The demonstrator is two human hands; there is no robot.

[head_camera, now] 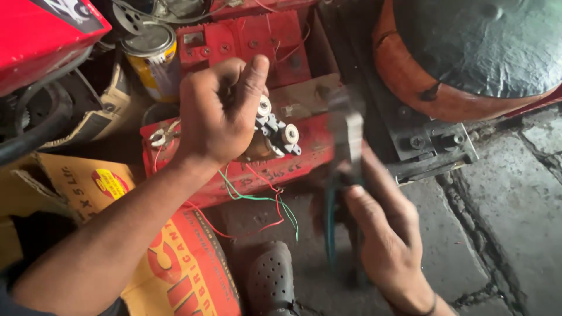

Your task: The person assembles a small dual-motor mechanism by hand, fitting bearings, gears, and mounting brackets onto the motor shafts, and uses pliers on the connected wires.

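Head view, looking down at a cluttered floor.

Packages and labels: yellow-and-orange cardboard carton (175, 269) at lower left, lying under the left forearm; it carries a round yellow-and-red label on its upper face and large red lettering on the orange face. A red box (41, 35) with a black-and-white corner patch sits at the upper left edge. A yellow tin can (155, 55) with a grey metal lid stands upright near the top, just left of the red batteries (252, 41); lid on, contents not visible.

Left hand (219, 111): closed around a small brass-coloured electrical part (272, 137) with white round terminals, held above the nearer red battery case. Thin red and green wires (263, 202) hang from the part down toward the floor.

Right hand (383, 234): closed on the green handles of a pair of pliers (345, 146); the tool head is motion-blurred and points up toward the part. Cannot tell whether the head touches it.

Other: black perforated clog (270, 281) at bottom centre; orange drum with a dark lid (468, 52) at upper right on a bolted metal base; cracked concrete floor (503, 222) at right.
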